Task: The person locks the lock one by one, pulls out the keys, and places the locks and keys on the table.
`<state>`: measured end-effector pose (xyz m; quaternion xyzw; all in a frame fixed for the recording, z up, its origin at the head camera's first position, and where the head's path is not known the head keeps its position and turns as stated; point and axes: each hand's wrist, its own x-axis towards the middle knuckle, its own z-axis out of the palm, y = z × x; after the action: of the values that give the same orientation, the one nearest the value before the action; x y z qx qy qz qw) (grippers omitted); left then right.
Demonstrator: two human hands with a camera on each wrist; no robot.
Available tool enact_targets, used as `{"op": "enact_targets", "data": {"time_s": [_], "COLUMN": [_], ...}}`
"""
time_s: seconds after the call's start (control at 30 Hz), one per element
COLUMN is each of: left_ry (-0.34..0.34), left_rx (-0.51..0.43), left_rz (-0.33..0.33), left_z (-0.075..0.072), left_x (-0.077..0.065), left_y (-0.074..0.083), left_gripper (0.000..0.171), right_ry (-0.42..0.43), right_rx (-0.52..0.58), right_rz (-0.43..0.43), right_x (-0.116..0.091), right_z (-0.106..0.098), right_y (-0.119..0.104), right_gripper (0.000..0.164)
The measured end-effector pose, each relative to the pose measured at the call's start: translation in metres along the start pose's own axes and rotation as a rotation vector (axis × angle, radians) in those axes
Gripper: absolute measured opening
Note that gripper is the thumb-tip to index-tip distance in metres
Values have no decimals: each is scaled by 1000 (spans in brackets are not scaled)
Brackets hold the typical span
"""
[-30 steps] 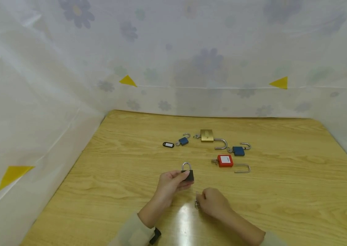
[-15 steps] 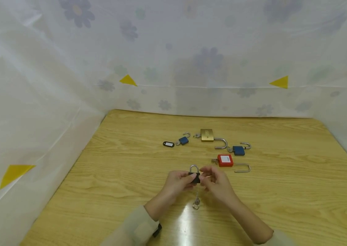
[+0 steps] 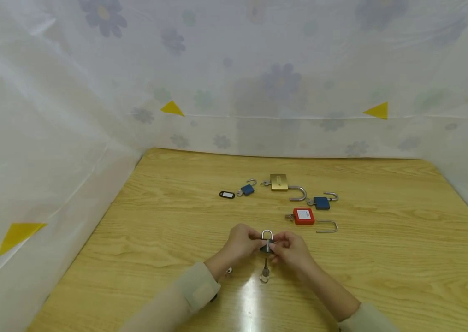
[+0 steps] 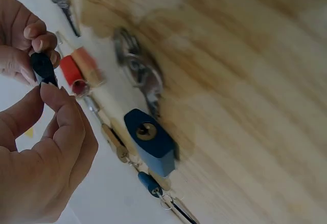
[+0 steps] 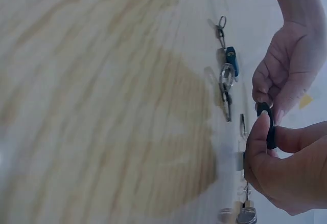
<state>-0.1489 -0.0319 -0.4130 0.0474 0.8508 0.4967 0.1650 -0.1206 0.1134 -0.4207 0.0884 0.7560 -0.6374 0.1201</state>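
A black padlock [image 3: 266, 248] is held between both hands above the table, its silver shackle pointing up. My left hand [image 3: 243, 242] pinches it from the left with thumb and fingers. From the right, my right hand [image 3: 293, 251] pinches the other side, thumb across its front. In the wrist views, fingertips of both hands meet on the padlock's dark body [image 4: 43, 68]. Just below, on the table, lies a dark key on a ring [image 3: 264, 272]. A blue padlock [image 4: 150, 142] with keys beside it shows near my left hand in the left wrist view; my left forearm mostly hides it from above.
Farther back on the wooden table lie a red padlock [image 3: 303, 216], a large brass padlock [image 3: 278, 182] and two blue padlocks [image 3: 322, 203], shackles open and keys attached. A black tag [image 3: 227, 195] lies at their left. White sheeting [image 3: 234, 78] encloses the table.
My right hand has left the key on the table and come up to the padlock. My left hand has moved right with the padlock, and both hands now hold it.
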Motion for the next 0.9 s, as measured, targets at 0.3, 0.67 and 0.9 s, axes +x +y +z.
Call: {"op": "enact_targets", "data": {"time_s": [0.3,0.67,0.9], "left_ry": [29,65,90], "left_rx": [163,217,280], "left_rz": [-25,4,76], "left_z": [5,9,11], "left_x": [10,8,7], "left_y": [-6,-3,-3], "left_gripper": [16,14,10], "right_ry": [40,74,57], "right_rx": [-39,-112,-210], "right_rz": [12,16,-3], "right_x": [8,8,9], "right_z": [8,10,10], "right_y": [12,8,7], "right_gripper": [14,7,9]}}
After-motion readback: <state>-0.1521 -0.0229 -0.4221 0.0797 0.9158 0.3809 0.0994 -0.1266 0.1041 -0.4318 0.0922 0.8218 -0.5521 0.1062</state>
